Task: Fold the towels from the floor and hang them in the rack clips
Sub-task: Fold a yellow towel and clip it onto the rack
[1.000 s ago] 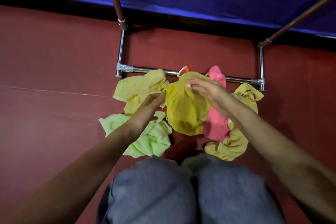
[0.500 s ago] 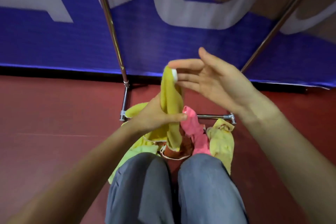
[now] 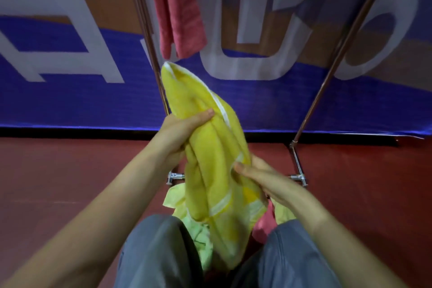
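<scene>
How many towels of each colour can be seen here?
Yellow: 1, the held towel, in left hand and right hand.
Pink: 2, hung towel, floor pink towel.
Pale yellow: 2, left floor towel, right floor towel.
Green: 1, green towel.
Total: 6; the floor heap is partly hidden.

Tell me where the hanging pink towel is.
In the head view the pink towel hangs top centre, just right of the rack's left pole, directly above the held yellow towel.

Indoor room; printed banner [image 3: 70, 100], red floor [image 3: 58, 170]
</scene>
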{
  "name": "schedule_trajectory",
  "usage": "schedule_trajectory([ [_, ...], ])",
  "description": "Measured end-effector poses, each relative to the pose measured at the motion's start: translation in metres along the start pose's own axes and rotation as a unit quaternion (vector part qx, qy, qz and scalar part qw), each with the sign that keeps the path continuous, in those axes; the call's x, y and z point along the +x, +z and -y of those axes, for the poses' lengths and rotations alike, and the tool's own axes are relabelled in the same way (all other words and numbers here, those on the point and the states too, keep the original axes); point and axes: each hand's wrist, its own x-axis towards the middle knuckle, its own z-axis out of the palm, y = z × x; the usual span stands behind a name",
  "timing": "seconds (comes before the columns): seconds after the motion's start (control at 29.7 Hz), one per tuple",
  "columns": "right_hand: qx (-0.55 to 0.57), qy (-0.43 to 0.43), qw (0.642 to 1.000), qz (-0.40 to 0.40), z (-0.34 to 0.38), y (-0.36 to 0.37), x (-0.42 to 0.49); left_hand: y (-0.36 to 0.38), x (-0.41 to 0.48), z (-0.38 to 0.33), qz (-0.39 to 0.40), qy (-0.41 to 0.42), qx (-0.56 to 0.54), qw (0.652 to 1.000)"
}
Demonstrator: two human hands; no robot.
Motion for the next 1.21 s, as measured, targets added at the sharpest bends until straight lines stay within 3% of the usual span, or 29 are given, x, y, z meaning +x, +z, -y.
schedule_trajectory([
  [0.13, -0.019, -0.004, 1.000, -0.025, -0.009, 0.009, -0.013, 0.005, -0.002, -0.001, -0.024, -0.025, -0.014, 0.999],
  [0.37, 0.125, -0.045, 0.986, -0.100, 0.022, 0.010, -0.021, 0.025, -0.038, 0.035, 0.124, -0.056, 0.066, 0.988],
  [0.5, 0.112, -0.065, 0.983, -0.129, 0.055, 0.004, -0.021, 0.028, -0.054, 0.047, 0.195, -0.008, 0.082, 0.977],
  [0.61, 0.086, -0.082, 0.986, -0.113, 0.071, 0.000, -0.028, 0.030, -0.056, 0.045, 0.143, 0.051, 0.099, 0.983],
  [0.71, 0.067, -0.099, 0.978, -0.168, 0.066, -0.007, -0.043, 0.031, -0.060, 0.039, 0.080, 0.076, 0.046, 0.993],
  [0.81, 0.077, -0.068, 0.973, -0.208, 0.047, -0.009, -0.065, 0.025, -0.067, 0.040, 0.058, 0.090, -0.017, 0.994],
  [0.94, 0.126, -0.027, 0.964, -0.231, 0.031, 0.001, -0.086, 0.020, -0.079, 0.049, 0.012, 0.139, -0.015, 0.990],
  [1.08, 0.121, -0.070, 0.963, -0.230, 0.024, 0.013, -0.099, 0.015, -0.096, 0.064, -0.041, 0.172, 0.027, 0.984],
  [1.21, 0.068, -0.114, 0.962, -0.238, 0.025, 0.022, -0.101, 0.012, -0.111, 0.076, -0.043, 0.169, 0.040, 0.984],
])
